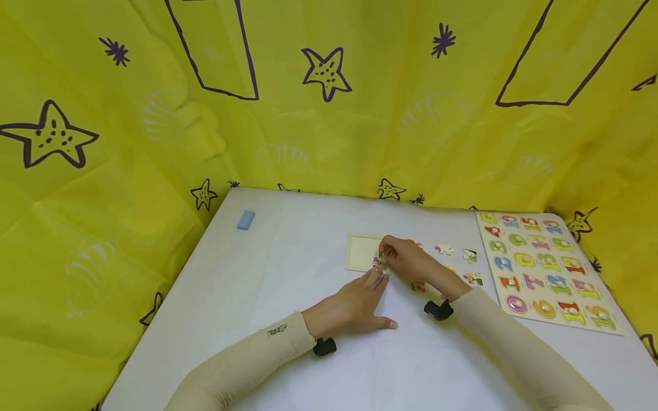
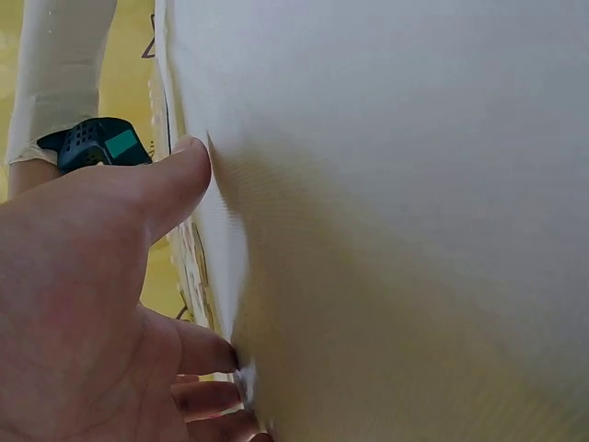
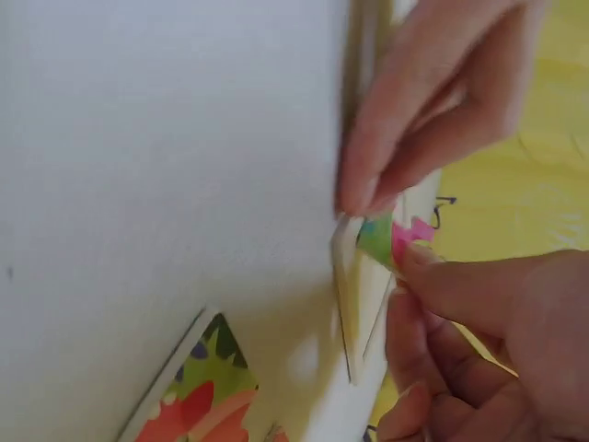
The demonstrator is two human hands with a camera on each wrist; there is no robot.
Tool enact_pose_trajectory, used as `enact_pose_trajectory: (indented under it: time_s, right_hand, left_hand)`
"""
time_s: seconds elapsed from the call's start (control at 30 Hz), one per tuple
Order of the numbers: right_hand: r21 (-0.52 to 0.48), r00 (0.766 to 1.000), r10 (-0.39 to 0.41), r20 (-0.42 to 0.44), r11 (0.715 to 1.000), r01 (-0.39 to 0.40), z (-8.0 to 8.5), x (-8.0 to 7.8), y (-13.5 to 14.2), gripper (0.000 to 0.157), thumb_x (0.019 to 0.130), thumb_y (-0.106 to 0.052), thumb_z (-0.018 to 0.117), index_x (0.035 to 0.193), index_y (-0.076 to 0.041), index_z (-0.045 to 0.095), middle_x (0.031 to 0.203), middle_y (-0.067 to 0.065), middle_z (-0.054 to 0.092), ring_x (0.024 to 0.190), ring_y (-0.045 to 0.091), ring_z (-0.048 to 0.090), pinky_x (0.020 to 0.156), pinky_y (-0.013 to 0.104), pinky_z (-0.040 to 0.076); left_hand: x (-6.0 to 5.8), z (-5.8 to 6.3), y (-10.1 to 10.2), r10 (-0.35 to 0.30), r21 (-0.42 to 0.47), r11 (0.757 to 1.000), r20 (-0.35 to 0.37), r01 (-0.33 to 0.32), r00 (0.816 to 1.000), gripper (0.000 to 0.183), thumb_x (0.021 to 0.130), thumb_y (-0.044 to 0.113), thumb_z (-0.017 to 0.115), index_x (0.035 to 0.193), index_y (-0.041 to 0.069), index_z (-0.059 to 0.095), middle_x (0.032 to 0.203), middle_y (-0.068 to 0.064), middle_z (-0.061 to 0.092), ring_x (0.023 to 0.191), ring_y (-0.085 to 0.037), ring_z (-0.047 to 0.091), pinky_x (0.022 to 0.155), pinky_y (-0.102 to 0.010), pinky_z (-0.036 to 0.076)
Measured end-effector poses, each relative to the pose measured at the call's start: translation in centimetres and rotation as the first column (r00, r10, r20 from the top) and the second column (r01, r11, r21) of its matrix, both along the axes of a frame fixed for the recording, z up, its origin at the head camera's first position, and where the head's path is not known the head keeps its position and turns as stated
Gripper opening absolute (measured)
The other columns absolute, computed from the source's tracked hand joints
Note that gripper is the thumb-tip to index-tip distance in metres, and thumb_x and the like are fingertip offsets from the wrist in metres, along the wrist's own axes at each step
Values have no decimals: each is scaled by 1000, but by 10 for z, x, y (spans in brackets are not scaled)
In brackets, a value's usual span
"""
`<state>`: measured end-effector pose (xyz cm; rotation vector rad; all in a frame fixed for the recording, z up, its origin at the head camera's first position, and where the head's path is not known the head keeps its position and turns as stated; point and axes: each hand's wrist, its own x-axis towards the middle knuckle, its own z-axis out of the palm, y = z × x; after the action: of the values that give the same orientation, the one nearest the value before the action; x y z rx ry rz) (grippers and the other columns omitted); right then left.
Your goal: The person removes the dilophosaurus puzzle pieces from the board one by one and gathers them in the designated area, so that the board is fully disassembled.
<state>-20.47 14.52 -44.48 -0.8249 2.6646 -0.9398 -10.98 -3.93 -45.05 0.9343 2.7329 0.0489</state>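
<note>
A pale wooden puzzle tray [image 1: 361, 251] lies flat on the white table. My right hand [image 1: 411, 261] is over the tray's right side and pinches a pink and green jigsaw piece [image 3: 402, 238] between thumb and finger. In the right wrist view the piece stands tilted at the tray corner [image 3: 346, 276]. My left hand [image 1: 354, 305] rests on the table with fingers extended, its fingertips touching the lower right edge of the tray by the piece. The left wrist view shows the left thumb [image 2: 179, 184] spread apart; the fingertips are partly cut off there.
Several loose jigsaw pieces lie right of the tray, among them a white-edged one [image 1: 444, 249], a green one [image 1: 470, 256] and an orange one [image 1: 473, 278]. Farther right is a number board [image 1: 525, 260]. A blue block [image 1: 245, 220] sits at back left. Yellow curtain [image 1: 329, 142] surrounds the table.
</note>
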Motion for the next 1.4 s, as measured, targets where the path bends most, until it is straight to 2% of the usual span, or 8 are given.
enact_pose_trajectory:
  time_s: [0.17,0.3,0.43,0.63,0.87,1.0,1.23,1.4]
  right_hand:
    - [-71,999,-39,-4,997,39,3,1,18,6,101,-6,70,106,-7,66,95,5,68,91,20,63,83,36,53]
    - [-81,997,-70,20,994,71,9,6,41,5,102,-6,68,107,-6,68,97,5,70,92,21,65,78,32,55]
    - [-69,993,-97,64,993,101,18,17,73,7,102,-7,68,109,-6,68,97,5,70,92,21,64,72,27,54]
    - [-38,986,-87,140,995,93,30,40,125,6,103,-4,65,108,-5,66,98,5,67,90,15,61,74,24,54]
    - [15,972,-93,215,996,92,26,60,175,10,104,-8,65,113,-3,66,100,4,65,87,6,56,73,22,52]
    - [33,956,-116,271,993,111,18,70,188,14,103,-10,67,114,-2,66,98,4,64,84,6,55,72,22,52]
    - [93,978,-160,133,985,148,2,77,183,5,99,-6,71,104,-6,68,95,1,63,83,5,52,71,23,49]
    - [171,971,-224,79,963,208,-1,79,175,7,99,-8,73,104,-8,67,93,0,62,81,8,50,68,24,45]
  left_hand:
    - [0,-1,1,-5,-4,1000,1,5,1000,104,97,76,53,166,2,29,172,-14,27,161,-25,24,128,-30,28]
    - [0,-1,2,5,12,1000,15,-5,1000,104,97,76,53,166,3,28,173,-13,27,162,-25,24,128,-31,29]
    - [0,-1,3,13,18,1000,31,-14,999,103,97,76,54,167,4,28,173,-12,27,162,-25,24,128,-31,28]
    - [1,-1,3,49,30,998,68,-51,996,103,96,74,57,168,6,26,174,-11,24,163,-25,21,128,-32,28]
    - [0,-1,-2,59,64,996,91,-65,994,102,97,72,59,168,6,25,175,-11,24,163,-26,20,128,-34,28]
    - [-1,-3,-2,59,74,995,96,-66,994,102,96,71,60,168,7,25,175,-11,24,163,-25,20,128,-36,29]
    - [-2,-4,-4,52,54,997,90,-57,995,105,96,73,59,169,7,22,175,-11,21,163,-26,19,129,-33,27]
    - [-3,-4,-4,98,94,990,112,-108,989,103,98,71,58,168,5,21,174,-11,24,161,-23,25,128,-32,29]
